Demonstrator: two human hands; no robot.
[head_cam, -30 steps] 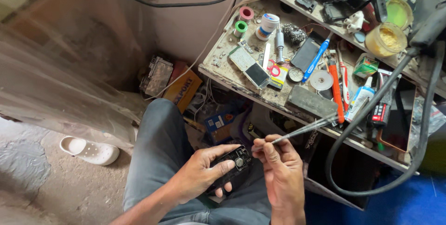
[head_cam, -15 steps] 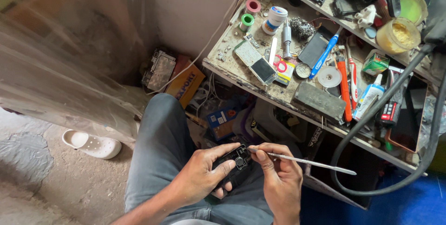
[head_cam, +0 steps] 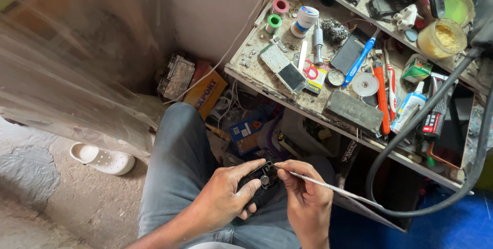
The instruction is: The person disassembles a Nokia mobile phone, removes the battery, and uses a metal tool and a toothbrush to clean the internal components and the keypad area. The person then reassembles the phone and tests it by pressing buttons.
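My left hand point(head_cam: 226, 197) grips a small black device point(head_cam: 262, 179) with a round part on its face, held over my lap. My right hand point(head_cam: 307, 197) pinches a long thin metal tool point(head_cam: 328, 186) like a pen. The tool's tip touches the device's upper right edge, and its shaft runs out to the right. Both hands sit above my grey trousers point(head_cam: 177, 172).
A cluttered workbench point(head_cam: 251, 69) stands ahead with tape rolls, a blue toothbrush point(head_cam: 361, 59), orange-handled tools, a glue tube, jars and circuit boards. A thick black cable point(head_cam: 411, 131) loops at right. Boxes lie under the bench. A white shoe point(head_cam: 102, 159) rests on the floor at left.
The long metal tool swung down from pointing up-right toward the bench to lying nearly level. My right hand's grip shifted with it. The device stays in my left hand.
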